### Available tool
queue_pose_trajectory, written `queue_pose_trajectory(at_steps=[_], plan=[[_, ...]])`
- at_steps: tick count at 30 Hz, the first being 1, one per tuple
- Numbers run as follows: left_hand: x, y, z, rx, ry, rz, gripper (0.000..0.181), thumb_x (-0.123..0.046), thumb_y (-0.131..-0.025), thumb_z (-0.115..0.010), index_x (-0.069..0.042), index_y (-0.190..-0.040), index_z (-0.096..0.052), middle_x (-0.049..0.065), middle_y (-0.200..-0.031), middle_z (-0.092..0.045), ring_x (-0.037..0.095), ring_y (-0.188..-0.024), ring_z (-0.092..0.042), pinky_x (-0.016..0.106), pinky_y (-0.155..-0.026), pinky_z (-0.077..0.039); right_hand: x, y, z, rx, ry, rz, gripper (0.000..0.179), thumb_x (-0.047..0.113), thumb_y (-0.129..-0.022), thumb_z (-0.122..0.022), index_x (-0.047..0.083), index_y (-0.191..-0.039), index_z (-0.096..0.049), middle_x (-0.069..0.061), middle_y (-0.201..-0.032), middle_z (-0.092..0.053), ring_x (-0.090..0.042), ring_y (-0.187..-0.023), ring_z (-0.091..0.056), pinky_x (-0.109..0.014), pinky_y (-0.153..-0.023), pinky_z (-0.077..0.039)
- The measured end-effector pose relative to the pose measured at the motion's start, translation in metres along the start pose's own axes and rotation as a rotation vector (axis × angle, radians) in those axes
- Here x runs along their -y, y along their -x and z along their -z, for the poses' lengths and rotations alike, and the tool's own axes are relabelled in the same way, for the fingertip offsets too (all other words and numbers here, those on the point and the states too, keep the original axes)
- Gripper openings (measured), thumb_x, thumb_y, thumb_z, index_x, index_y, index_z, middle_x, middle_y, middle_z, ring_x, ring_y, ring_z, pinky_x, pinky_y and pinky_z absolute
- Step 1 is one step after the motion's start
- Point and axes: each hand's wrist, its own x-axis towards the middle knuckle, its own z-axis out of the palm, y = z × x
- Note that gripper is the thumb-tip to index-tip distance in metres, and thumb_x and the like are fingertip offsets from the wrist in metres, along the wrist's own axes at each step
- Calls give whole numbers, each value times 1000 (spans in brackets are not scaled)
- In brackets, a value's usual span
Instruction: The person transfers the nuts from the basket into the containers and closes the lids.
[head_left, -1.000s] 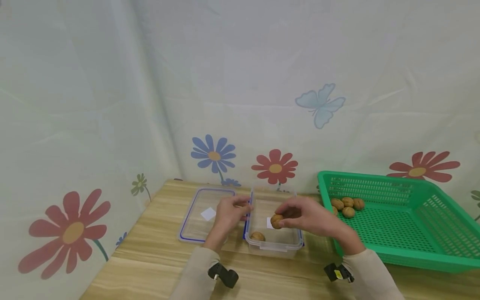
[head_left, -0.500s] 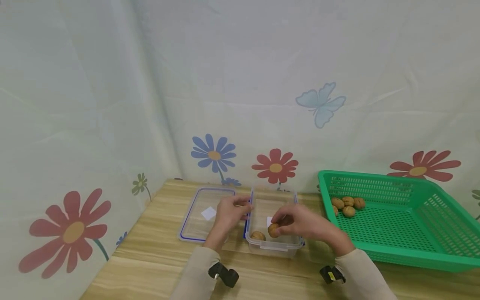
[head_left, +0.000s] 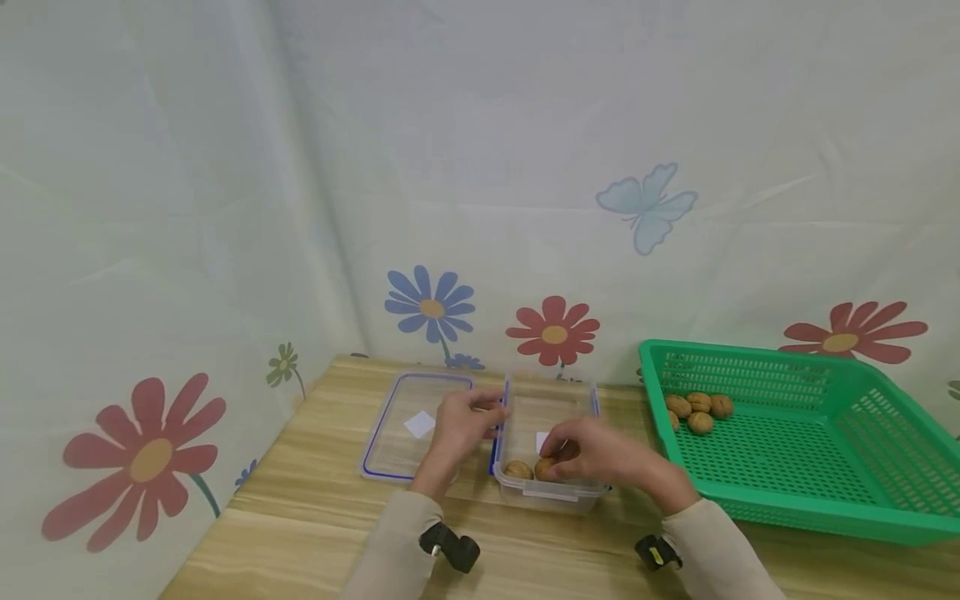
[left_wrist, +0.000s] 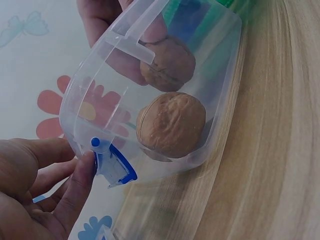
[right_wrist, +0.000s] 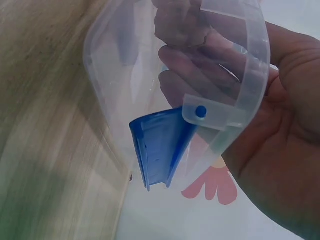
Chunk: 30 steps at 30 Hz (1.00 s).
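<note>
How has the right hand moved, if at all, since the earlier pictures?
Yes: in the head view, the right hand moved toward the near edge of the clear box.

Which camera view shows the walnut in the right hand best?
The left wrist view. The walnut appears large there, mostly visible through the clear wall of the box. In the head view it is small and partly covered by the right hand; the right wrist view gives only a dim shape behind plastic.
</note>
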Motion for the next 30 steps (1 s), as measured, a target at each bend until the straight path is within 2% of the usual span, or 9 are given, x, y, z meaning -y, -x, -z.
queue_pose_trajectory(at_steps=[6, 11, 14, 22, 30], plan=[[-1, -1, -2, -2, -4, -11, 32, 0, -94, -77, 4, -126, -74, 13, -102, -76, 26, -90, -76, 32, -72, -67, 1, 0, -1, 3, 41, -10, 16, 10, -93, -84, 3, -105, -77, 0, -97, -75, -8, -86, -69, -26, -78, -62], [-1, -1, -2, -3, -10, -8, 32, -1, -94, -78, 3, -125, -75, 13, -102, -77, 26, -90, -76, 33, -73, -67, 5, 3, 2, -12, 7, -35, 19, 8, -94, -81, 0, -110, -76, -7, -103, -75, -11, -90, -69, -26, -80, -61], [-1, -1, -3, -3, -12, -5, 32, -1, -93, -79, 2, -125, -75, 13, -102, -76, 26, -90, -76, 33, -73, -67, 10, 8, 9, -36, -19, -47, 20, 10, -96, -80, 2, -114, -75, -6, -107, -75, -13, -94, -70, -25, -83, -61], [-1, 0, -1, -6, -23, 3, 33, -2, -93, -79, 1, -126, -75, 10, -101, -76, 24, -87, -75, 33, -73, -67, 29, 27, 44, -107, -35, -59, 22, 18, -100, -78, 6, -119, -75, -1, -110, -75, -16, -102, -72, -26, -87, -62], [0, 0, 0, -9, -36, 11, 32, -2, -93, -79, 0, -125, -76, 10, -101, -76, 21, -84, -75, 32, -73, -67, 37, 54, 93, -181, 39, -107, 29, 18, -100, -77, 6, -126, -73, -2, -118, -75, -18, -105, -73, -27, -89, -62]])
